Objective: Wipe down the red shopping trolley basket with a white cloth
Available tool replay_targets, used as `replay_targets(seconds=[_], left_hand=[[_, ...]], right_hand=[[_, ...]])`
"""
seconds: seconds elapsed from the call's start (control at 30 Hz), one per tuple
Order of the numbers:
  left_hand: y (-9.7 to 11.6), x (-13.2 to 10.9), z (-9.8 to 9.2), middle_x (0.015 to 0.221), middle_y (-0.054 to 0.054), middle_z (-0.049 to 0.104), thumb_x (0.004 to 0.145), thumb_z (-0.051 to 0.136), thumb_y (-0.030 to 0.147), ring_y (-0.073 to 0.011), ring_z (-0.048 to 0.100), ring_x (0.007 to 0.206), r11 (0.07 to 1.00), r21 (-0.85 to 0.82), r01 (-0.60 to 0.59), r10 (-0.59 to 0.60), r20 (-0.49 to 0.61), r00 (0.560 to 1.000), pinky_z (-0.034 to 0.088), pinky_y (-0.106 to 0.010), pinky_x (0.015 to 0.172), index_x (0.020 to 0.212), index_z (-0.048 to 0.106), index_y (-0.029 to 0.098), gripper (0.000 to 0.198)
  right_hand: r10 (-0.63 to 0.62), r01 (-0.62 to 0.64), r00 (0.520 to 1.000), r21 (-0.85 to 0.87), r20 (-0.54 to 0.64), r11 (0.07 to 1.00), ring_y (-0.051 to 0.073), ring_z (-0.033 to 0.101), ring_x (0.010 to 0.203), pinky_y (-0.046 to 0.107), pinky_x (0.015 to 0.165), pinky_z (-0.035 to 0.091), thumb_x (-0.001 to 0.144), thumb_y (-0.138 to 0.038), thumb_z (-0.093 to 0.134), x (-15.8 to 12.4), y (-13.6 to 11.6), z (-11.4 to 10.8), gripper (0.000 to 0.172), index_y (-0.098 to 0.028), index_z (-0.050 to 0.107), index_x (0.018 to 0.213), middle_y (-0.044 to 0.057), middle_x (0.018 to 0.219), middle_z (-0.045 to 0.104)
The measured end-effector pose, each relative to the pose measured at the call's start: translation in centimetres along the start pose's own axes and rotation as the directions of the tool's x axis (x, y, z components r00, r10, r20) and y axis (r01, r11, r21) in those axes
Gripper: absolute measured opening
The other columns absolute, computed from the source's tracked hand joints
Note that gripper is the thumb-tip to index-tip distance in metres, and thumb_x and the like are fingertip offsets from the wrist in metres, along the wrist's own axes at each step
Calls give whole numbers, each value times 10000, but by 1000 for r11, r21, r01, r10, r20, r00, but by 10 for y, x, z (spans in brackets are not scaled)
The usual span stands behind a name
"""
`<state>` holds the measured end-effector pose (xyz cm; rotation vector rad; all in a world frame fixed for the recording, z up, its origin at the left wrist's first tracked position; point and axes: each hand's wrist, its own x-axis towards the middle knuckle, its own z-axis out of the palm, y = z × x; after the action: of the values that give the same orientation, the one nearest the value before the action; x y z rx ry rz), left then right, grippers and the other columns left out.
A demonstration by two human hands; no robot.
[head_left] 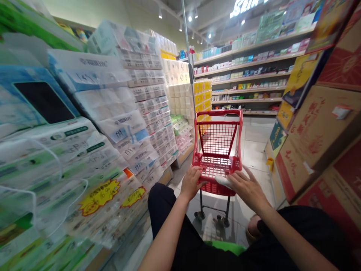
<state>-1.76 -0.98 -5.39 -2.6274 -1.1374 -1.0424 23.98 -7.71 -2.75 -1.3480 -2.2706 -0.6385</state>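
A small red plastic shopping cart [217, 154] with a grid back stands upright on its wheels right in front of me, between my knees. My left hand [191, 182] is closed on the left side of its near rim. At the right side of the same rim is my right hand [246, 188], palm down, with a white cloth or tissue [224, 182] under its fingers, pressed to the cart's edge. The grid basket shows nothing inside. Part of the cloth is hidden beneath my right fingers.
Stacked tissue packs [124, 146] rise close on my left. Cardboard cartons [316, 131] line the right side. Beyond the cart, a tiled aisle [254, 145] leads to shelves [245, 77] of small boxes and jars. Beneath me, a green seat [225, 246] shows.
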Motion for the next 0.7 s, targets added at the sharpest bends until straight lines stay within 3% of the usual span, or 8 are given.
replay_targets(seconds=[0.13,0.27,0.33,0.43,0.6,0.7], left_hand=[[5,-1,3,1191,-71,565,862,617,298,-221,512,1193,999,23,38,-37,-16,999,309,-479,1137,1109,498,217,285],[10,-3,5,1131,-66,587,860,602,285,-225,538,1135,998,32,53,-53,-5,999,340,-488,1111,1094,520,216,258],[12,-3,5,1121,-65,591,853,592,277,-225,544,1119,998,23,52,-52,5,999,344,-488,1109,1087,536,212,249],[13,-3,2,1139,-72,591,844,572,248,-227,539,1124,998,-5,67,-67,2,998,343,-485,1112,1097,542,202,260],[13,-2,-9,1253,-85,549,830,577,209,-223,483,1225,993,-104,50,-49,12,999,340,-465,1114,1119,513,203,296],[13,-1,-20,1325,-99,507,823,578,202,-218,470,1250,971,-229,73,-74,6,997,361,-443,1097,1158,456,200,357]], right_hand=[[-5,6,1000,55,-18,998,203,533,1127,481,1154,187,942,-195,443,-10,8,-4,256,-259,577,1151,27,1072,651],[-14,16,1000,116,-19,993,205,589,1005,394,985,405,928,-190,470,6,-19,9,385,-242,516,1306,60,1095,664],[-22,26,999,139,-32,990,207,593,1004,375,926,439,925,-181,475,17,-37,17,441,-234,473,1363,77,1170,648],[-48,55,998,166,-49,985,212,561,1113,388,973,422,930,-170,469,26,-53,23,484,-235,426,1408,81,1326,569],[-172,174,985,140,-25,975,208,394,1340,410,1067,366,926,-111,432,3,-34,15,561,-292,353,1451,15,1484,405],[-151,150,988,94,4,984,242,305,1395,454,1092,338,919,-117,440,-17,-17,4,588,-321,333,1460,-11,1504,367]])
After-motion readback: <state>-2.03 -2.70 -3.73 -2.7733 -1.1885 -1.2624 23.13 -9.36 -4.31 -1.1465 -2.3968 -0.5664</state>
